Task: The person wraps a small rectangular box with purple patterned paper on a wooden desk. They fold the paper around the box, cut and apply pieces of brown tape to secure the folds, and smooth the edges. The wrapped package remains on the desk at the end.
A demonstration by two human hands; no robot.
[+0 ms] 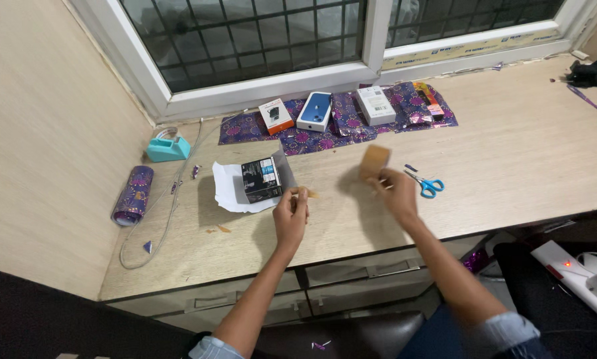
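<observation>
Two hands' grips pinched shut, left hand (290,214) on tape strip (308,193), right hand (397,191) on tan tape roll (374,161)

My head camera looks steeply down from above my seat, facing the window (245,40) at twelve o'clock, the desk (511,159) at arm's reach; no second view.

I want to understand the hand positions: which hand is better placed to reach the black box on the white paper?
Probably the left hand: it hovers right beside the black box on the white paper. The right hand is farther away, holds a brown piece, and is nearer the scissors.
</observation>
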